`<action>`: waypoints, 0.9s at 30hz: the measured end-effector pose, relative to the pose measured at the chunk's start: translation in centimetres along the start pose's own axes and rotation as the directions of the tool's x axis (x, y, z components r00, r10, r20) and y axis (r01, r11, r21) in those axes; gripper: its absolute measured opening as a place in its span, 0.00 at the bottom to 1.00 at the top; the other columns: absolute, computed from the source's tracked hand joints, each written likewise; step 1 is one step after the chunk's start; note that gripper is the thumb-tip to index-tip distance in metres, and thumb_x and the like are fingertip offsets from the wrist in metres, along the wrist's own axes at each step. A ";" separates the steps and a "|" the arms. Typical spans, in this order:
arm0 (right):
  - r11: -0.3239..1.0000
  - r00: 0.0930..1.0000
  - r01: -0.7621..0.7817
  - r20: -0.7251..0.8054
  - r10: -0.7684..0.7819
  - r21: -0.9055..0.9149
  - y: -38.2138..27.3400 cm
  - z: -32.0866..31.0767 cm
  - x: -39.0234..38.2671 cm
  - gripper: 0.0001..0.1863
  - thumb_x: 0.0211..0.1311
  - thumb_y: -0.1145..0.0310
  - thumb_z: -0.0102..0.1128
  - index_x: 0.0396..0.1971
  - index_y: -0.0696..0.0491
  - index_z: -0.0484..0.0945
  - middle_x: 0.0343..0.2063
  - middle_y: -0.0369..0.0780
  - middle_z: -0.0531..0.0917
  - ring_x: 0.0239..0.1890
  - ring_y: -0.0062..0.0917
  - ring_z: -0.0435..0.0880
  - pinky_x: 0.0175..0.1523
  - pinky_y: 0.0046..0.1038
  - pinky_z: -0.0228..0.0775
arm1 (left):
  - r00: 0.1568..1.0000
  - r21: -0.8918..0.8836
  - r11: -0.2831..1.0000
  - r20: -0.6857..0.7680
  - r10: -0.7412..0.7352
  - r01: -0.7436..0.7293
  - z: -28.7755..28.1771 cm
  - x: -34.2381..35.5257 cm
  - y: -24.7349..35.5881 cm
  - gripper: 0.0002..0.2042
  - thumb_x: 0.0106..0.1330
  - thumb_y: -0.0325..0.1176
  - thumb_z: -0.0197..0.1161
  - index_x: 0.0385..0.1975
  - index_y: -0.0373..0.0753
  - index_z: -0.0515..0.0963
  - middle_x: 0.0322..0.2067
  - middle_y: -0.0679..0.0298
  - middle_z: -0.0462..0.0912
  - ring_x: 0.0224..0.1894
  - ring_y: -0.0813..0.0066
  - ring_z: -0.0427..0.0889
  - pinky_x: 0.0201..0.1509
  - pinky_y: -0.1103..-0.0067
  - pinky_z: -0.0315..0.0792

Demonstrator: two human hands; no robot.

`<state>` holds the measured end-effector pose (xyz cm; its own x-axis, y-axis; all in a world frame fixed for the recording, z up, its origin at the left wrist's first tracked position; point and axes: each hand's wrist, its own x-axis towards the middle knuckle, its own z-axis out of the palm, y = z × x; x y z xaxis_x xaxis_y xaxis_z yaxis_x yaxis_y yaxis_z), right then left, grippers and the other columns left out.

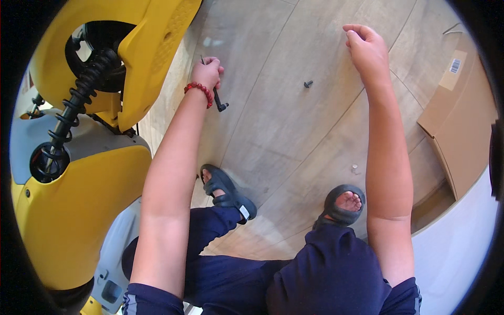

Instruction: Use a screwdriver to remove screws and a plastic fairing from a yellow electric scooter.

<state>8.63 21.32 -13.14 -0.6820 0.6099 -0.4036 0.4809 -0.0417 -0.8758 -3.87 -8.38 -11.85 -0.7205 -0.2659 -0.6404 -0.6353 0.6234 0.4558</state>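
My left hand point(208, 72), with a red bead bracelet at the wrist, is closed around a slim black tool point(218, 101) whose dark end sticks out below the fist, just right of the yellow scooter's body panel point(147, 47). My right hand point(365, 44) is stretched out over the wooden floor point(294, 131), fingers curled loosely; nothing shows in it. A small black screw point(308, 84) lies on the floor between the two hands, closer to the right one.
The yellow and grey scooter point(73, 210) with a black coiled spring point(79, 100) fills the left side. A brown cardboard box point(462, 126) lies at the right. A tiny pale part point(355, 169) sits on the floor by my right sandal point(344, 202). My left sandal point(226, 189) is below the left hand.
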 end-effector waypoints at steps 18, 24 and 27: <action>0.998 0.999 -0.028 0.024 0.027 0.047 1.2 -0.2 0.1 0.13 0.58 0.67 0.50 0.39 0.54 0.81 0.24 0.35 0.80 0.22 0.14 0.74 0.30 0.20 0.67 | 0.936 0.474 0.833 -0.045 0.348 -0.286 -2.0 1.6 -1.9 0.13 0.57 0.39 0.63 0.36 0.38 0.79 0.29 0.65 0.81 0.24 0.76 0.77 0.28 0.80 0.71; 0.997 0.998 -0.031 0.058 0.027 0.071 1.2 -0.5 -0.3 0.13 0.56 0.68 0.50 0.38 0.54 0.81 0.23 0.35 0.80 0.24 0.15 0.75 0.31 0.20 0.67 | 0.915 0.442 0.812 0.052 0.401 -0.381 0.9 -1.5 -0.6 0.12 0.57 0.37 0.63 0.33 0.34 0.80 0.31 0.61 0.83 0.33 0.72 0.81 0.40 0.79 0.73; 0.994 0.995 -0.056 0.085 0.048 0.093 2.1 -0.7 0.0 0.14 0.55 0.68 0.50 0.38 0.54 0.81 0.23 0.35 0.80 0.25 0.16 0.76 0.32 0.20 0.67 | 0.841 0.257 0.801 0.190 0.507 -0.541 3.2 -5.0 0.9 0.10 0.57 0.34 0.61 0.33 0.35 0.80 0.32 0.58 0.84 0.35 0.69 0.82 0.42 0.77 0.74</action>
<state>10.03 21.80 -14.81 -0.7026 0.5375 -0.4663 0.4649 -0.1493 -0.8727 0.01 -4.09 -10.26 -0.8749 0.2325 -0.4249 -0.0471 0.8322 0.5525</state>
